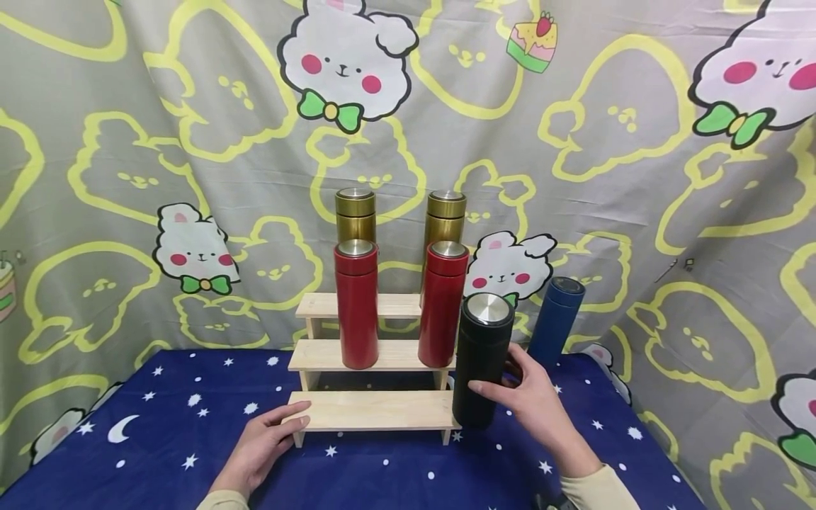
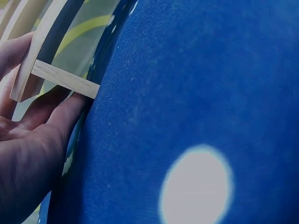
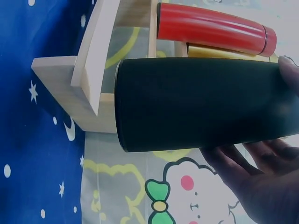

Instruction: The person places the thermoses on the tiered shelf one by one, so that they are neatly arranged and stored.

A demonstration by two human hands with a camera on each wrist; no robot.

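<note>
A black flask [image 1: 481,361] with a steel lid stands at the right end of the lowest step of a wooden three-step stand [image 1: 376,411]. My right hand [image 1: 503,382] grips the flask's lower body from the right, thumb in front. In the right wrist view the black flask [image 3: 196,102] fills the middle, beside the stand [image 3: 93,70]. My left hand [image 1: 299,416] holds the left end of the lowest step between thumb and fingers. The left wrist view shows that hand [image 2: 37,107] at the stand's leg [image 2: 60,77].
Two red flasks [image 1: 357,312] [image 1: 442,304] stand on the middle step, two gold flasks [image 1: 355,212] [image 1: 445,212] on the top one. A blue flask [image 1: 556,319] stands on the starry blue cloth [image 1: 159,425] behind my right hand. A rabbit-print curtain [image 1: 191,142] hangs close behind.
</note>
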